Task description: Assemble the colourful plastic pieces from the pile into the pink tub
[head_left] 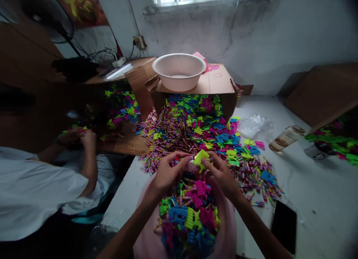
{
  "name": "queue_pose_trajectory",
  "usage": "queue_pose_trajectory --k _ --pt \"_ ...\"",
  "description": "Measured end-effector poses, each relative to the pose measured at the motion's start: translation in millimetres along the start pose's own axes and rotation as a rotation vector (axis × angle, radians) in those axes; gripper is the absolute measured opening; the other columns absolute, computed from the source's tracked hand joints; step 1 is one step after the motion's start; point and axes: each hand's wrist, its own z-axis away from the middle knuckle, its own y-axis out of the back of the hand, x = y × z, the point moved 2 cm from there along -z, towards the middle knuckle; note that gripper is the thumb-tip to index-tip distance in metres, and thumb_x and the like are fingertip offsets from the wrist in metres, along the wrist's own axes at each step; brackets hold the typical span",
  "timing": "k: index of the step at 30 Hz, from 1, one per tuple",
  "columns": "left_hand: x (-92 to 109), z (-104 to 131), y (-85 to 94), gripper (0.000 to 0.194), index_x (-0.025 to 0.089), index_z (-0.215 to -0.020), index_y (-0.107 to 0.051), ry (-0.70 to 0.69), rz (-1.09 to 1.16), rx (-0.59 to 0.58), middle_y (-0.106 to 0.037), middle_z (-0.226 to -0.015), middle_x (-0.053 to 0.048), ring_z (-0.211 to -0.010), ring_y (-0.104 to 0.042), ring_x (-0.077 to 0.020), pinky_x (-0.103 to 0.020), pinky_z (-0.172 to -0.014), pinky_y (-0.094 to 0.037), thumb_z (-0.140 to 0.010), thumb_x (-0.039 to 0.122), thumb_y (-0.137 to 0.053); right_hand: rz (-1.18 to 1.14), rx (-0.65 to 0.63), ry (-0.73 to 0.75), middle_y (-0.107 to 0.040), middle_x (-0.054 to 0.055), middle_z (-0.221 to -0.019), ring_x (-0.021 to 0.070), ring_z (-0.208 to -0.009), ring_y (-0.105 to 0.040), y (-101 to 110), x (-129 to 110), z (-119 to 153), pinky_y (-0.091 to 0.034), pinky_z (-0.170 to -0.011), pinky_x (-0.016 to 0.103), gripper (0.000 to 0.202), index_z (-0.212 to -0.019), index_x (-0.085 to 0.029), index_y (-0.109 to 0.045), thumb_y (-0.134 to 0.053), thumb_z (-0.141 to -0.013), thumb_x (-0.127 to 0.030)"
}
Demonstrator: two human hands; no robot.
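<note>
A yellow-green plastic piece (200, 157) with a cut-out shape is pinched in my right hand (223, 174), above a pink tub. My left hand (170, 174) is closed beside it, fingertips together at the piece's left edge; what they grip is too small and blurred to name. Below both hands, the pink tub (229, 229) holds pink, blue and yellow-green plastic pieces (192, 218) mixed with small striped sticks. Just beyond my hands lies a heap of striped sticks (165, 132) and bright plastic pieces (215, 134).
A white basin (179, 80) stands on a cardboard box (220, 82) whose front spills pieces. To the right are a plastic bag (256, 125), a tilted bottle (287, 138), a dark cup (319, 151) and a phone (283, 225). At left, a co-worker's hands (88, 138) handle small pieces.
</note>
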Motion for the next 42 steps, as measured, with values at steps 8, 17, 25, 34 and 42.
queue_pose_trajectory --k 8,17,25,34,42 --pt "16.5 19.2 -2.0 0.02 0.026 -0.098 -0.076 -0.263 -0.161 0.079 -0.076 -0.085 -0.001 -0.059 -0.065 -0.0144 -0.021 -0.045 -0.043 -0.087 0.041 -0.071 -0.237 -0.021 -0.171 -0.072 0.003 -0.092 0.0187 -0.073 -0.067 -4.2 -7.7 7.9 -0.057 -0.055 0.027 0.05 -0.105 -0.023 -0.072 -0.077 -0.075 -0.062" --pt "21.9 26.9 -2.9 0.023 0.024 -0.098 -0.072 -0.121 -0.06 0.001 -0.06 -0.049 0.007 -0.035 -0.051 -0.0121 -0.021 -0.033 -0.033 -0.087 0.045 -0.071 0.009 0.054 -0.02 -0.07 0.0 -0.081 0.017 -0.071 -0.067 6.4 -20.5 18.7 -0.056 -0.061 0.025 0.032 -0.093 -0.023 -0.069 -0.08 -0.077 -0.048" --pt "21.4 38.3 -13.5 0.016 0.025 -0.107 -0.073 -0.399 -0.425 0.0 -0.078 -0.105 -0.001 -0.095 -0.073 -0.0184 -0.026 -0.085 -0.055 -0.095 0.03 -0.064 0.437 0.073 0.192 -0.075 0.005 -0.097 0.0212 -0.084 -0.074 2.2 -30.8 39.3 -0.057 -0.069 0.028 0.019 -0.107 -0.024 -0.061 -0.063 -0.094 -0.038" --pt "12.1 33.9 -9.7 0.014 0.022 -0.105 -0.071 -0.459 -0.524 -0.099 -0.076 -0.092 -0.001 -0.084 -0.07 -0.0154 -0.024 -0.083 -0.051 -0.097 0.029 -0.062 0.625 0.028 0.399 -0.072 0.002 -0.09 0.0184 -0.081 -0.071 0.0 -12.5 44.0 -0.051 -0.076 0.027 0.006 -0.105 -0.025 -0.057 -0.056 -0.099 -0.025" --pt "-4.6 31.2 2.0 0.016 0.02 -0.098 -0.073 -0.326 -0.463 -0.201 -0.074 -0.085 0.0 -0.07 -0.063 -0.0132 -0.022 -0.063 -0.044 -0.095 0.033 -0.064 0.567 -0.07 0.395 -0.07 0.002 -0.092 0.0174 -0.082 -0.069 2.8 6.6 42.4 -0.051 -0.076 0.026 0.008 -0.104 -0.023 -0.06 -0.058 -0.097 -0.028"
